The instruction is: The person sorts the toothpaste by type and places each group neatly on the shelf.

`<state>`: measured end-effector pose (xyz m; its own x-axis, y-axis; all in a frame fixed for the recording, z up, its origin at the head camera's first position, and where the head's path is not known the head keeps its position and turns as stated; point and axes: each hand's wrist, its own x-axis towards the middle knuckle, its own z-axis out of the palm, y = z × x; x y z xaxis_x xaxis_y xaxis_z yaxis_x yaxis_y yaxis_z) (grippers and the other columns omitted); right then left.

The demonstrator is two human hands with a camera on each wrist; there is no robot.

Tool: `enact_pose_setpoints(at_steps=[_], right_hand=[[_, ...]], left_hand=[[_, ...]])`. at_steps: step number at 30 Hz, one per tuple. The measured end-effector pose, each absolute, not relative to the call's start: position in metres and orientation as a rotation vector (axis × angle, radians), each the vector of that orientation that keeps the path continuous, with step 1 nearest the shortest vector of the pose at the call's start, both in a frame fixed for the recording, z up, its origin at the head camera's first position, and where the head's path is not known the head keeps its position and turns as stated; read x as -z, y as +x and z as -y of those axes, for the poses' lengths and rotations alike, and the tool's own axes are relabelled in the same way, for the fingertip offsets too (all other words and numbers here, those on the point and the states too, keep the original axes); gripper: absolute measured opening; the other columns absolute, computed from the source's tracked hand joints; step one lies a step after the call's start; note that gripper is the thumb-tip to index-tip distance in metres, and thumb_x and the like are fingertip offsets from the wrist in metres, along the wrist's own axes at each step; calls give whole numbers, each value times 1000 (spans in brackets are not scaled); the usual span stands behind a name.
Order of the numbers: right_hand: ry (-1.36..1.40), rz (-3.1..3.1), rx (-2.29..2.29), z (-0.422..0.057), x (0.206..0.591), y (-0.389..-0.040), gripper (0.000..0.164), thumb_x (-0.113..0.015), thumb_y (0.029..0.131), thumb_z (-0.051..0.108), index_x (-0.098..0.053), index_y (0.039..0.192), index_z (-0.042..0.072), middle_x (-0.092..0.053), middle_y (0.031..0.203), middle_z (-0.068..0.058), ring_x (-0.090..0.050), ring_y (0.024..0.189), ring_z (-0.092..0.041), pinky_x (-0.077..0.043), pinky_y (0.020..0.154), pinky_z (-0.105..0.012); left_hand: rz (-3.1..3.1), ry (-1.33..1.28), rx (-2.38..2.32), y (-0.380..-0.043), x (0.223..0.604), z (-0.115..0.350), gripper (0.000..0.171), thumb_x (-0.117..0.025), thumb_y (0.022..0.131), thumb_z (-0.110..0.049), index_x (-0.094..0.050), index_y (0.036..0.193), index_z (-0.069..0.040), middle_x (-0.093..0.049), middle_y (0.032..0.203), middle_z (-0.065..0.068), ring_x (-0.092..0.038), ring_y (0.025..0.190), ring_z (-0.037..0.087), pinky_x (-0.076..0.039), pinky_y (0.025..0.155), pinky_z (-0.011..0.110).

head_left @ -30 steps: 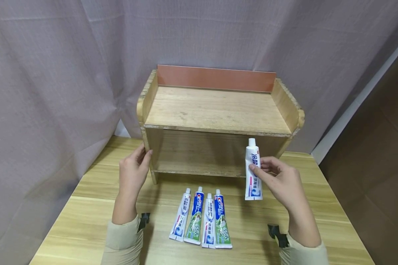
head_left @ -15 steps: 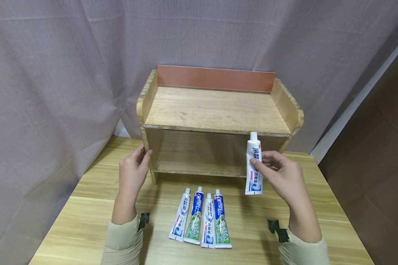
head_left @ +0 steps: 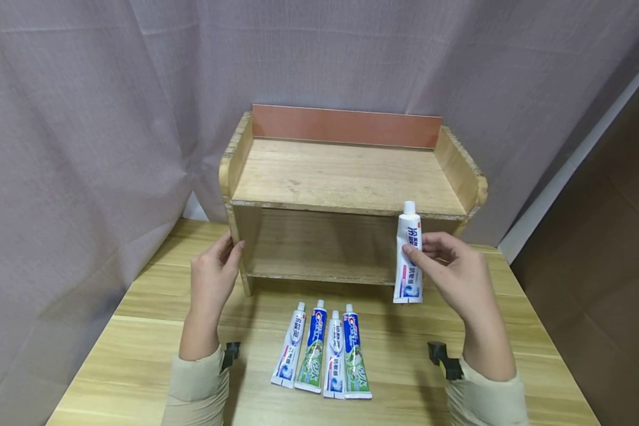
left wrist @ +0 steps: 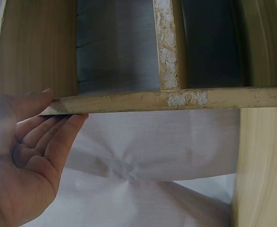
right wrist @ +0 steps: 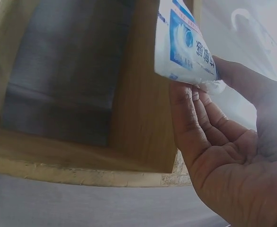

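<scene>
Between thumb and fingers, my right hand (head_left: 455, 278) pinches a white toothpaste tube (head_left: 407, 257), cap up, in front of the right part of a two-tier wooden shelf (head_left: 346, 177). The tube's flat bottom end (right wrist: 181, 47) shows close up in the right wrist view. My left hand (head_left: 215, 275) grips the front edge of the shelf's left side panel; in the left wrist view, the thumb lies on one face of that panel (left wrist: 129, 101) and the fingers on the other. Several toothpaste tubes lie in a row before the shelf, among them a white one (head_left: 289, 349) and a blue-green one (head_left: 357, 355).
The shelf stands on a wood-grain table (head_left: 138, 337). A reddish-brown strip (head_left: 346, 125) runs along its upper back. Behind hangs a grey curtain (head_left: 319, 53), and a brown panel (head_left: 602, 236) stands at the right.
My right hand has lifted the toothpaste tube steadily upward, its cap now overlapping the upper board's front edge. The left hand and the tubes on the table have stayed put.
</scene>
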<state>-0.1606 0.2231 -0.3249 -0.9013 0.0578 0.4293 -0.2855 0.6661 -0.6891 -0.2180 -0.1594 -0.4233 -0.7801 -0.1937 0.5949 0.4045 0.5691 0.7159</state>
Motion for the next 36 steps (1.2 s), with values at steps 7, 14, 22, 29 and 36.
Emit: enact_pose_setpoints(at_steps=[7,14,22,29,36], right_hand=[[196,2443,-1122,-222,318,-163,29,-78,90,30,-73,103,4,-74,89,-7,-68,76,-11,-58,65,-14],[219,2416,-1128,-220,305,-166,30,-79,90,29,-74,105,3,-74,91,-9,-69,77,-8,-59,67,-14],[235,2386,-1114,-216,292,-169,29,-80,89,29,-75,104,5,-75,92,-10,-69,75,-6,-58,67,-12],[224,2400,-1078,-214,284,-171,29,-79,90,32,-75,103,7,-75,91,-9,-68,74,-8,-57,65,-12],[219,2391,-1059,-214,278,-174,29,-79,89,33,-75,103,7,-75,91,-8,-67,73,-8,-56,64,-11]], left_hand=[[2160,-176,1204,-218,423,160,33,-71,96,-14,-68,126,1,-71,112,22,-73,97,33,-63,80,33],[2156,-186,1202,-218,423,160,33,-71,96,-13,-68,125,1,-71,112,22,-73,96,33,-63,80,33],[2152,-188,1202,-218,423,160,32,-71,95,-12,-69,125,0,-71,111,21,-74,96,32,-63,79,30],[2153,-194,1198,-218,423,160,31,-71,95,-12,-69,124,1,-71,111,22,-74,96,31,-63,79,30],[2146,-197,1194,-218,423,160,31,-71,95,-13,-69,124,1,-71,110,22,-74,94,31,-63,79,30]])
